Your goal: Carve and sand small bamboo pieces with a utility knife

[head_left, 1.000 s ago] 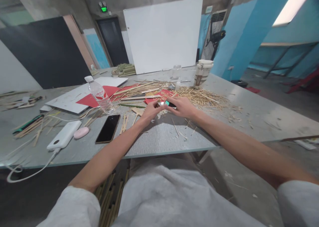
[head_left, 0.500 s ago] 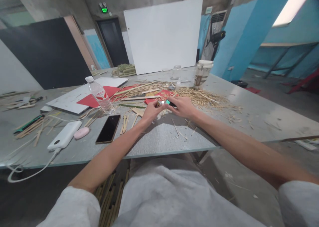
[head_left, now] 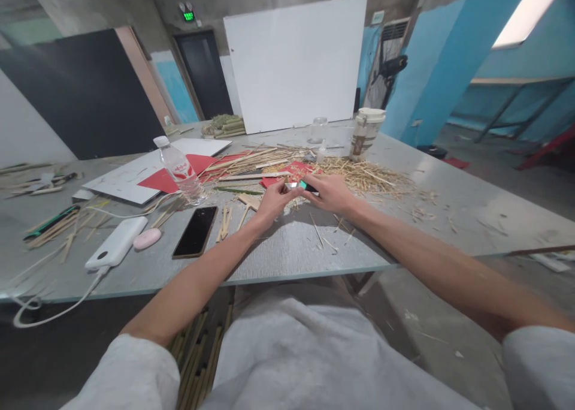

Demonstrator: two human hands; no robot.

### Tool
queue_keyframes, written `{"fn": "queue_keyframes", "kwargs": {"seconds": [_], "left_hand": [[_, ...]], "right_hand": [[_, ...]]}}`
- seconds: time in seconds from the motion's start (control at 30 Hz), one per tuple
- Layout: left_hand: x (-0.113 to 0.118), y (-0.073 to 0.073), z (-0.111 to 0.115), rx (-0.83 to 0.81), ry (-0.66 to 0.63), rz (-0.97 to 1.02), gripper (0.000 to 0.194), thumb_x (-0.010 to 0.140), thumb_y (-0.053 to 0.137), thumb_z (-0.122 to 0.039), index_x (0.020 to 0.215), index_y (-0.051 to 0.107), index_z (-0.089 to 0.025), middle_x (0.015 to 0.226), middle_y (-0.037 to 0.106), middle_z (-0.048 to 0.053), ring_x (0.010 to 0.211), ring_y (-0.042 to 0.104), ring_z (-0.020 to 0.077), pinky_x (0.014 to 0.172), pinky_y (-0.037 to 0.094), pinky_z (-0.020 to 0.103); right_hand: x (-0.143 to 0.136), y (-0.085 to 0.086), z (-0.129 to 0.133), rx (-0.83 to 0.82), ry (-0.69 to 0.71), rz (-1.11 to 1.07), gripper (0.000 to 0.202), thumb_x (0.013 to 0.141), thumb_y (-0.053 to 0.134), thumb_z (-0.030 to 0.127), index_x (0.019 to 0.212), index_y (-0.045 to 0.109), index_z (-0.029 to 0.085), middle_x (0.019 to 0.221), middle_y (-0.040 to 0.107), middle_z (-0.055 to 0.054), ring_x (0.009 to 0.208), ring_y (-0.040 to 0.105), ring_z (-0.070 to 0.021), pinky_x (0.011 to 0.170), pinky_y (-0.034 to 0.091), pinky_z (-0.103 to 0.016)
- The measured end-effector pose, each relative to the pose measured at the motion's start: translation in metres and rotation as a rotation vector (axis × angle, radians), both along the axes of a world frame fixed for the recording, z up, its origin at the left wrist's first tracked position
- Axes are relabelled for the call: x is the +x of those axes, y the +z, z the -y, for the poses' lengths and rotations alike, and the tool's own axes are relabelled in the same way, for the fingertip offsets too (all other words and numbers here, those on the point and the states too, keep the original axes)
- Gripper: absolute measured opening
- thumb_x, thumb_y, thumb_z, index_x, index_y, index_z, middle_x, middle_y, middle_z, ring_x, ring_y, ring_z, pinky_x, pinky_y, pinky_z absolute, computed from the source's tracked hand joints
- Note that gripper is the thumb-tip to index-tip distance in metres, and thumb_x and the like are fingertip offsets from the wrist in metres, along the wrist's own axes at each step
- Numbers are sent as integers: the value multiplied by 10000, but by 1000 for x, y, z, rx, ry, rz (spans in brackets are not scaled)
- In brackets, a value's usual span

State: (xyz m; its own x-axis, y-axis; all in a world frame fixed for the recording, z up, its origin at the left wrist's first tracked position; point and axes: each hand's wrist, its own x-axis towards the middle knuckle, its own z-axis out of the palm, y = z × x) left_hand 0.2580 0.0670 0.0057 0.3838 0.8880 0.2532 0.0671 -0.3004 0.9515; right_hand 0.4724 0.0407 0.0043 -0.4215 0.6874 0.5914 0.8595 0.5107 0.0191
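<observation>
Gray and littered with slivers, our worktable (head_left: 291, 257) spreads out beyond our pale shirt (head_left: 296, 356). Just past its near edge, a black phone (head_left: 195, 233) lies flat to the left of our hands, with short wooden strips (head_left: 224, 223) beside it. Farther in, our right hand (head_left: 331, 193) closes around a small teal-and-black tool (head_left: 303, 185), which sits between our two hands, mostly covered by fingers. Our left hand (head_left: 272, 201) meets it, thumb and fingers drawn inward (what they pinch, if anything, we cannot tell). Work is well under way, we judge: a heap of straw-like scraps (head_left: 377, 179) already lies past the hands, while the tool is not yet put down and long strips (head_left: 258, 160) appear left to handle. Little differs from half a second earlier: both hands and the tool keep nearly the same place. Behind the heap stands a lidded cup (head_left: 367, 135); farther off, a large white board (head_left: 296, 62) and a lit exit sign (head_left: 188, 16).
</observation>
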Motion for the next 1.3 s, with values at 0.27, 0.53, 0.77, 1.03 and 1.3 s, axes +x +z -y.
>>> {"fn": "queue_keyframes", "kwargs": {"seconds": [0.27, 0.53, 0.77, 1.03, 1.3], "left_hand": [[1, -1, 3, 83, -8, -23, 577, 845, 793, -640, 685, 415, -234, 685, 350, -49, 659, 306, 139, 657, 227, 345], [-4, 2, 2, 103, -43, -33, 478, 850, 811, -574, 748, 499, -225, 714, 413, -35, 672, 348, 146, 656, 234, 344], [1, -4, 2, 30, -60, -47, 573, 863, 762, -678, 677, 457, -231, 665, 347, -41, 626, 282, 133, 636, 205, 345], [1, -5, 5, -9, -20, -56, 650, 832, 786, -732, 628, 413, -240, 608, 338, -39, 601, 276, 130, 622, 195, 344], [2, -4, 4, 17, 16, -51, 660, 849, 744, -762, 637, 392, -244, 621, 334, -38, 608, 303, 136, 622, 226, 346]], "right_hand": [[1, 0, 0, 3, -18, 4, 593, 1124, 320, 654, 1147, 666, 174, 922, 725, -109, 716, 553, -186, 645, 242, -302], [1, 0, 0, -19, 11, 36, 601, 1124, 305, 647, 1100, 671, 171, 845, 705, -92, 676, 542, -182, 652, 265, -304], [3, -1, 0, 9, -10, 37, 594, 1127, 310, 648, 1143, 664, 171, 965, 744, -119, 739, 587, -191, 657, 271, -309], [2, -3, 0, 30, -48, 51, 596, 1126, 320, 635, 1191, 677, 162, 1030, 752, -145, 796, 611, -207, 649, 253, -318], [-2, 0, 2, 25, -93, 15, 629, 1123, 297, 663, 1207, 672, 165, 979, 740, -135, 761, 593, -208, 632, 231, -315]]}}
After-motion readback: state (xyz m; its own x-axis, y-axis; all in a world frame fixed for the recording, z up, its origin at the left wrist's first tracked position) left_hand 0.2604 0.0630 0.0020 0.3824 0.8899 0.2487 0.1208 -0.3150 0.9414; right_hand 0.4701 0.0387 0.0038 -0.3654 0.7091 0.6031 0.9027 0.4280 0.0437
